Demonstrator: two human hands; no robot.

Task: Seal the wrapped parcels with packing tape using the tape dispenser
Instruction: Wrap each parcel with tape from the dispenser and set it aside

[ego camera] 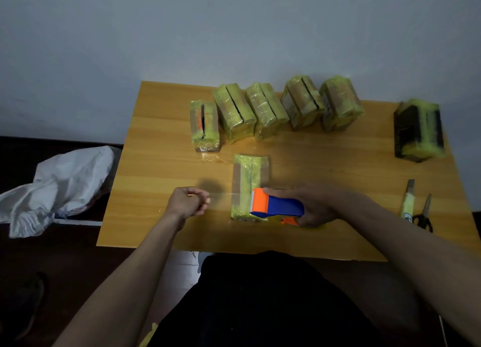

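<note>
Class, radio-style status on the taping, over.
Right hand grips tape dispenser on parcel. Left hand pinches pulled tape end. Nothing in the way.

bare forearms [135,266], dark clothing [260,307]

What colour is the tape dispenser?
Blue body, orange front, on the tape dispenser; head view.
</note>
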